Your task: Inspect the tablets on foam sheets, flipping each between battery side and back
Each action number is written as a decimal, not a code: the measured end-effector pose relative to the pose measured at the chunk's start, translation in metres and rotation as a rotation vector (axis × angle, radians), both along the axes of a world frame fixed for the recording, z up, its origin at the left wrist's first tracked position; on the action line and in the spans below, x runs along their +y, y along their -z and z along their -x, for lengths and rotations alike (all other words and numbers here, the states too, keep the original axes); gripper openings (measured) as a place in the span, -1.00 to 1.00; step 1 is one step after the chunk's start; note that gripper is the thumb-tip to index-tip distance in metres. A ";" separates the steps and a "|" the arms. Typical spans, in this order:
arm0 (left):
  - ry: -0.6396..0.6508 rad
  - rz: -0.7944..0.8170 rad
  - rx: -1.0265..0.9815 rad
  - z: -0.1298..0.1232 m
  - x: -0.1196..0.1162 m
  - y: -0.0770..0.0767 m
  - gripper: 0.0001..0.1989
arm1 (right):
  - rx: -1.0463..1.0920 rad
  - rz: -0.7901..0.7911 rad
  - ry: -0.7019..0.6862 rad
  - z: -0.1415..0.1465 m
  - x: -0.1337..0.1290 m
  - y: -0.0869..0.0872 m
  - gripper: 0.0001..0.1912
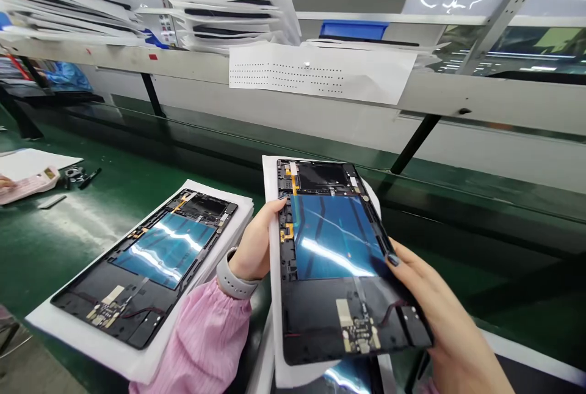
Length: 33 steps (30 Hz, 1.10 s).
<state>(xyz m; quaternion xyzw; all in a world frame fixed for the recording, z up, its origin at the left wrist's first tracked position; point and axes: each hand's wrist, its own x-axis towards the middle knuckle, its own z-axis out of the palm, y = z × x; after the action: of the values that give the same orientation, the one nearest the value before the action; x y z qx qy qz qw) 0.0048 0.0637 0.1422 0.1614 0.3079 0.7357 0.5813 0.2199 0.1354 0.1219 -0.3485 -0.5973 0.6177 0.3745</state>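
Up in the air above the bench, a black tablet shell (332, 259), tipped to one side and held in two hands. Across its middle, a shiny blue film (334, 238). Near its low end, a small board (359, 333) with gold bits and a thin wire (394, 314).

Left hand (254, 238) closed on the shell's left edge, thumb on top, other fingers out of sight behind. Right hand (439, 302) partly open under the low right corner, with one dark nail (392, 259) on the shell's face. Just behind the shell, a white sheet (273, 314), its edges poking out.

Lots of risk here. With only the edges held, a slip of either hand could mean a drop onto the hard bench. A sharp nail so close to the blue film could leave a scratch, and bare skin could leave marks. A finger caught on the thin wire could tug it loose. The loose white sheet could slide out too.

Down on the left, a second shell (155, 259) on a stack of white sheets (91, 327), on a green bench mat (55, 253). Farther left, another person's fingers (5, 182) by a pink pad (30, 185) and a black pen (89, 178). Up on a shelf, piles of paper (229, 6) and a blue bin (352, 30).
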 end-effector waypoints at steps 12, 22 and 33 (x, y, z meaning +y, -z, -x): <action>0.111 -0.056 -0.016 0.002 -0.004 0.003 -0.67 | 0.008 0.056 0.185 -0.005 -0.014 -0.006 -0.48; 0.237 -0.073 -0.028 0.006 -0.004 0.006 -0.62 | 0.110 0.433 0.071 -0.010 -0.029 -0.019 -0.42; 0.359 -0.083 -0.019 0.004 -0.003 0.007 -0.65 | 0.012 0.495 0.255 -0.023 -0.035 -0.016 -0.06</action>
<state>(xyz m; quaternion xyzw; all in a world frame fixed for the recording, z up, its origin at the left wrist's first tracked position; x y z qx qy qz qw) 0.0006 0.0607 0.1351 0.2307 0.2381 0.6338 0.6988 0.2430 0.1003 0.1378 -0.4982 -0.3770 0.6948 0.3562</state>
